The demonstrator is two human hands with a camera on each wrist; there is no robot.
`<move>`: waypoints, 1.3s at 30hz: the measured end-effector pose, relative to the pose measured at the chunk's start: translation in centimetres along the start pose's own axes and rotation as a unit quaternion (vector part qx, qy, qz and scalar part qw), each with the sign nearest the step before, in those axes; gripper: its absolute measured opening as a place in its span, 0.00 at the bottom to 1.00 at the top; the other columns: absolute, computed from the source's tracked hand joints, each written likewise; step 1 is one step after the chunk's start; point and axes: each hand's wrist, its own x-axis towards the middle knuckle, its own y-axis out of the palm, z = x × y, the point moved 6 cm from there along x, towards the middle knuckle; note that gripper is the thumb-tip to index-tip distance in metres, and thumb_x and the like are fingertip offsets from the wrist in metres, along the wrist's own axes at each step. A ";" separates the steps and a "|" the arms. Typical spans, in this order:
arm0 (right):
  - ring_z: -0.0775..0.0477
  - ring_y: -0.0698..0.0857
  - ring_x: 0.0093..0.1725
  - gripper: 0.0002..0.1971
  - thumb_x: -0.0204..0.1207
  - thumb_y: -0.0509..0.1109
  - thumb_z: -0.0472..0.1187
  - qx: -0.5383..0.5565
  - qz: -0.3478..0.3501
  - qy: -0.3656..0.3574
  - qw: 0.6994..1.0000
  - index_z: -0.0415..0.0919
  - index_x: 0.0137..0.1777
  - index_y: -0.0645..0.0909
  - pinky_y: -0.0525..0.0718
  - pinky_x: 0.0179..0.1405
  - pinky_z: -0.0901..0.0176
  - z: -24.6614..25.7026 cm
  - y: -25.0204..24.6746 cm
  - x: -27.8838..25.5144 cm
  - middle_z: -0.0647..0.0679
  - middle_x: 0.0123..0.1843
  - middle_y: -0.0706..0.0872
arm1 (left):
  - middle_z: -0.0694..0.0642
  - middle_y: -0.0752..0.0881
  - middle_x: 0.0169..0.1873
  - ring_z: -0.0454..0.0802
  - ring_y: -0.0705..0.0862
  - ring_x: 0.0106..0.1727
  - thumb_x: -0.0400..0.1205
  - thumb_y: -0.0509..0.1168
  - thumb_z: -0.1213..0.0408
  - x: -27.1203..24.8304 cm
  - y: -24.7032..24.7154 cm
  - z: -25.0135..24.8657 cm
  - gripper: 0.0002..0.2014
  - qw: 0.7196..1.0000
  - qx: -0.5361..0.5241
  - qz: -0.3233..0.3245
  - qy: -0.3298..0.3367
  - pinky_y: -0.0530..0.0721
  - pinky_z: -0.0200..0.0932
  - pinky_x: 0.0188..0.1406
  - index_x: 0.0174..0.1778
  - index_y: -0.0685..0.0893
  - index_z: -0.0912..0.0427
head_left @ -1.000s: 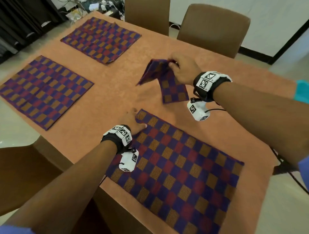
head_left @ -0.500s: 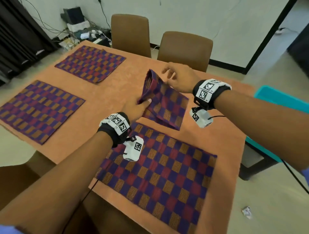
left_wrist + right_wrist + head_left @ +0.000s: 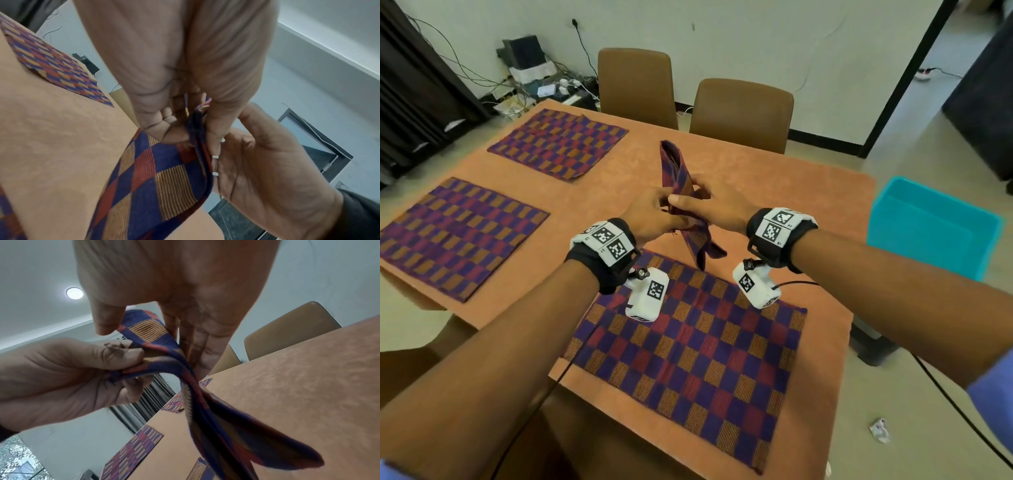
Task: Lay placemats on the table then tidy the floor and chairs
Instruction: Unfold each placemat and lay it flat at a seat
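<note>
A folded checked placemat (image 3: 679, 171) in purple, red and orange hangs bunched and upright above the middle of the orange table (image 3: 774, 192). My left hand (image 3: 654, 214) pinches its near edge, and the left wrist view shows the hem (image 3: 195, 128) caught between thumb and fingers. My right hand (image 3: 705, 200) meets it from the right, with the cloth (image 3: 148, 327) between its thumb and straight fingers. Three more placemats lie flat: one near me (image 3: 688, 349), one at the left (image 3: 455, 233), one at the far left (image 3: 558, 144).
Two brown chairs (image 3: 637, 85) (image 3: 743, 113) stand at the table's far side, and another chair (image 3: 407, 370) is at my near left. A teal bin (image 3: 928, 226) stands on the floor to the right. A crumpled scrap (image 3: 879, 430) lies on the floor. Cables and boxes (image 3: 534, 78) clutter the back wall.
My left hand left the near placemat, rose and took hold of the folded one. Both hands have come together, and the mat hangs narrower and more upright.
</note>
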 end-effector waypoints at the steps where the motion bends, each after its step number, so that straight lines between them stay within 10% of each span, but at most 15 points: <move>1: 0.50 0.87 0.52 0.22 0.74 0.69 0.65 -0.017 -0.006 0.008 1.000 0.51 0.59 0.80 0.87 0.57 0.47 0.0 0.0 0.1 0.54 0.52 0.88 | 0.63 0.85 0.45 0.53 0.84 0.43 0.74 0.71 0.78 -0.2 0.1 -0.1 0.15 1.000 0.001 0.007 0.002 0.84 0.35 0.34 0.56 0.83 0.67; 4: 0.48 0.88 0.48 0.24 0.72 0.65 0.69 -0.059 -0.010 0.029 0.998 0.50 0.54 0.82 0.88 0.54 0.43 -0.2 0.0 0.3 0.50 0.48 0.89 | 0.61 0.85 0.46 0.51 0.84 0.43 0.74 0.70 0.81 -0.6 0.3 -0.2 0.15 1.000 0.001 0.021 -0.003 0.83 0.33 0.34 0.54 0.84 0.64; 9: 0.40 0.87 0.46 0.10 0.78 0.65 0.45 -0.092 -0.053 0.059 0.993 0.39 0.49 0.83 0.86 0.53 0.39 -0.6 -1.7 0.1 0.41 0.44 0.89 | 0.60 0.86 0.44 0.44 0.87 0.37 0.75 0.68 0.81 -1.0 0.5 0.2 0.12 0.998 -0.024 0.035 -0.044 0.82 0.31 0.33 0.51 0.84 0.63; 15: 0.47 0.89 0.42 0.11 0.77 0.69 0.37 0.014 -0.040 0.071 0.997 0.40 0.59 0.83 0.88 0.37 0.57 -1.0 -2.8 -1.6 0.44 0.47 0.89 | 0.60 0.84 0.42 0.50 0.81 0.41 0.81 0.64 0.77 -0.9 0.2 1.0 0.09 0.994 -0.080 -0.015 -0.067 0.80 0.34 0.36 0.46 0.84 0.59; 22: 0.52 0.86 0.54 0.36 0.71 0.76 0.56 -0.106 0.003 -0.027 0.994 0.51 0.78 0.69 0.87 0.55 0.51 -1.3 -0.7 -3.0 0.49 0.60 0.86 | 0.65 0.84 0.43 0.53 0.85 0.42 0.84 0.58 0.74 -0.9 1.5 1.0 0.13 0.970 -0.212 -0.082 -0.086 0.87 0.38 0.35 0.61 0.80 0.76; 30: 0.48 0.91 0.51 0.31 0.77 0.73 0.49 0.019 0.029 -0.014 0.999 0.44 0.79 0.71 0.91 0.45 0.51 -2.4 -0.2 -4.2 0.45 0.58 0.89 | 0.55 0.89 0.32 0.46 0.85 0.33 0.83 0.58 0.77 -1.5 2.4 1.6 0.09 0.956 -0.240 -0.128 -0.107 0.86 0.36 0.32 0.50 0.84 0.65; 35: 0.43 0.90 0.46 0.14 0.81 0.68 0.39 0.034 0.011 0.002 0.999 0.41 0.65 0.80 0.90 0.43 0.53 -2.7 -1.1 -4.4 0.44 0.49 0.90 | 0.55 0.86 0.34 0.42 0.84 0.29 0.83 0.58 0.78 -2.0 2.8 1.5 0.11 0.963 -0.203 -0.137 -0.115 0.83 0.33 0.26 0.58 0.80 0.67; 39: 0.42 0.83 0.37 0.08 0.82 0.65 0.35 0.003 -0.064 0.046 0.997 0.31 0.49 0.84 0.80 0.32 0.59 -4.6 -4.8 -3.4 0.30 0.41 0.88 | 0.55 0.81 0.29 0.45 0.76 0.28 0.81 0.60 0.75 -2.1 1.4 1.8 0.10 0.972 -0.094 -0.160 -0.143 0.73 0.36 0.23 0.39 0.84 0.59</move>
